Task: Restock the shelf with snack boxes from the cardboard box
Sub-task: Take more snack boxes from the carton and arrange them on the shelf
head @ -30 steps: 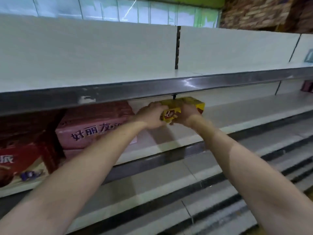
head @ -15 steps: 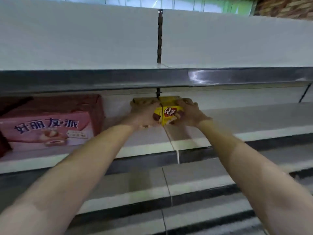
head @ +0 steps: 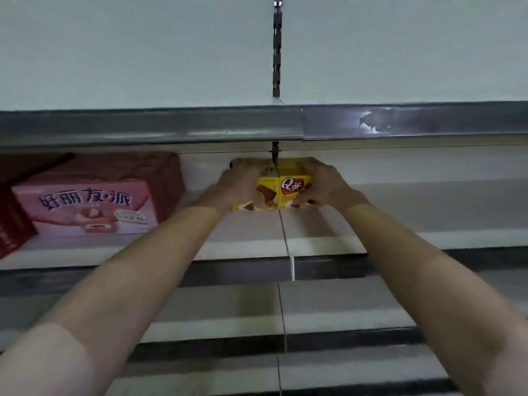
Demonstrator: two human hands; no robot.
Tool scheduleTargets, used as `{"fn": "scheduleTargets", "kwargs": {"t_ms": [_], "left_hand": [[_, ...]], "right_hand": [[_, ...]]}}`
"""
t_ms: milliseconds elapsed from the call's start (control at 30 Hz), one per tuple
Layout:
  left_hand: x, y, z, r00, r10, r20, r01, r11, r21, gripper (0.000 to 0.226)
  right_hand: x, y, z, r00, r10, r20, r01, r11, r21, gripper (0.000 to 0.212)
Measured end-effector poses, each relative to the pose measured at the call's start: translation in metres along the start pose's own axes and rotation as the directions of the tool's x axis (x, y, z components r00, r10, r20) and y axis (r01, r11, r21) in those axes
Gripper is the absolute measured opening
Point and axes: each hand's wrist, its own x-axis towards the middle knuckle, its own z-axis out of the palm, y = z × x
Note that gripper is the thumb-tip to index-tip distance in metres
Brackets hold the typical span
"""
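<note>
Two yellow snack boxes (head: 281, 190), side by side, are being held together at the far middle of the shelf (head: 400, 238), directly over the seam between its two panels. Left hand (head: 241, 182) is pressing against the left box's outer side; right hand (head: 323, 185) is gripping the right box's outer side, with fingers wrapping its top and lower corner. Both hands are closed on the pair, squeezing it as one block. Whether the bases are already resting fully on the shelf cannot be told; they are sitting low and close to it.

One pink snack carton (head: 94, 204) is standing to the left on the same shelf, apart from the yellow pair. One dark red package (head: 11, 232) is showing at the far left edge. Upper shelf (head: 171, 127) is overhanging just above the hands.

Handling advice, as a judgement: keep knuckles low under the overhang, set both bases flat before letting go, keep printed faces turned near-side, and release both hands evenly so neither box tips. Supply cardboard box is not in view.
</note>
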Motion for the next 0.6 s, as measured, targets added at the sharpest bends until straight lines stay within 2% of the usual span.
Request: {"fn": "scheduleTargets", "kwargs": {"t_ms": [200,367,600], "left_hand": [[0.0025,-0.0011,0.0015,1.000,0.014,-0.010,-0.014,1.000,0.016,0.112],[0.0018,-0.0020,-0.0020,0.998,0.056,-0.001,-0.056,0.997,-0.047,0.102],[0.0025,-0.0071,-0.0020,0.994,0.103,-0.039,-0.107,0.987,-0.120,0.098]], "right_hand": [[0.0007,0.0047,-0.0012,1.000,0.003,0.026,-0.003,1.000,0.008,0.096],[0.0026,0.0007,-0.0018,0.999,0.022,0.037,-0.022,1.000,-0.001,0.094],[0.0038,0.0005,-0.0096,0.989,0.110,0.095,-0.119,0.989,0.089,0.099]]}}
